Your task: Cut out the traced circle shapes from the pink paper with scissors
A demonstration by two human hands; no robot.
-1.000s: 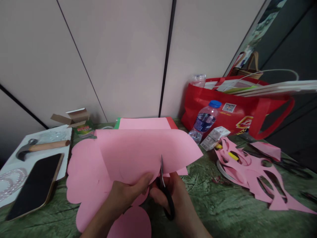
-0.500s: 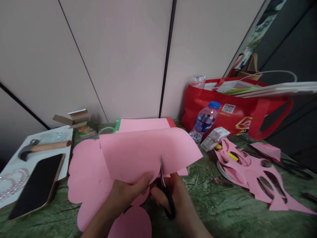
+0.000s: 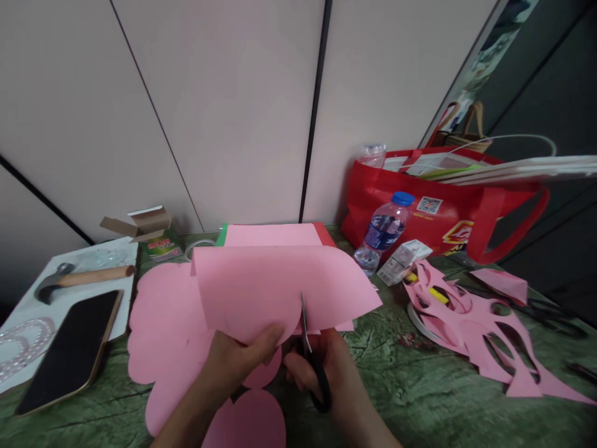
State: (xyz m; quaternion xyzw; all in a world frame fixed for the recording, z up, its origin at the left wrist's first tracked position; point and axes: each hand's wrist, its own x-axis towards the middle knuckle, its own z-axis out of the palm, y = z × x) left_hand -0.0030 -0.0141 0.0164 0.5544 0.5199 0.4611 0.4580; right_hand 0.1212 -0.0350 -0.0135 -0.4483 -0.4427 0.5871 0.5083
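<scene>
A sheet of pink paper [image 3: 261, 280], curled over at its top, is pinched at its lower edge by my left hand [image 3: 245, 358], thumb on the near face. My right hand [image 3: 331, 367] grips black-handled scissors [image 3: 319, 379], fingers through the loops. One narrow blade shows in front of the sheet, pointing up and away, with a curved cut edge beside it. Under my left hand lie pink scalloped paper shapes [image 3: 163, 317] and a rounded pink piece [image 3: 254, 417]. Behind the held sheet rests a stack of pink, green and red paper [image 3: 275, 234].
At left are a phone [image 3: 69, 351], a hammer [image 3: 88, 277] and a small open box [image 3: 158, 239]. At right stand a water bottle [image 3: 385, 230], a white carton [image 3: 405, 261] and a red bag [image 3: 420, 193]. Pink paper offcuts [image 3: 476, 323] lie in front of them, beside another pair of scissors [image 3: 555, 314].
The pink sheet has tilted slightly, its left edge shifting a little right and its top edge lowering. Both hands keep nearly the same place and grip.
</scene>
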